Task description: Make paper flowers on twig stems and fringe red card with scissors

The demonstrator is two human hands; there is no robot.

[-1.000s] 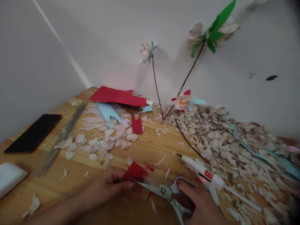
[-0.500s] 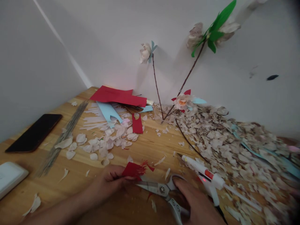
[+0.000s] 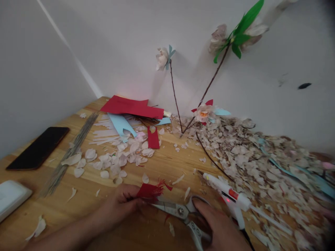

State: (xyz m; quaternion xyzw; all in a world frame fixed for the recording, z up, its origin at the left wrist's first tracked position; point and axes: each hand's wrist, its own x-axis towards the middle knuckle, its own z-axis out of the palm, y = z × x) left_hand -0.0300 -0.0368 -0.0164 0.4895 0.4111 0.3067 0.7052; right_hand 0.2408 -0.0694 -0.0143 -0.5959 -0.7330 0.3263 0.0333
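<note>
A small red paper piece point(image 3: 148, 191) with a finely fringed right edge is pinched between the thumb and fingers of my left hand point(image 3: 125, 202). My right hand point(image 3: 218, 225) grips the handles of metal scissors point(image 3: 180, 211). The scissors point left, their blades at the lower edge of the red paper; the tips are partly hidden by the paper and my left fingers. Below the blades hangs or lies a thin red scrap, too blurred to tell which. Just right of the fringe is another small red scrap point(image 3: 169, 187).
To the right lies a white glue gun point(image 3: 235, 200) with a red light, beside a large heap of pale petals point(image 3: 235, 146). Flower stems point(image 3: 176, 94) stand at the wall. Red sheets point(image 3: 131, 106), wires point(image 3: 75, 150) and a black phone point(image 3: 38, 148) lie left and behind.
Both hands have barely shifted. The scissor blades look slightly more closed along the red paper, and the paper has tilted a little.
</note>
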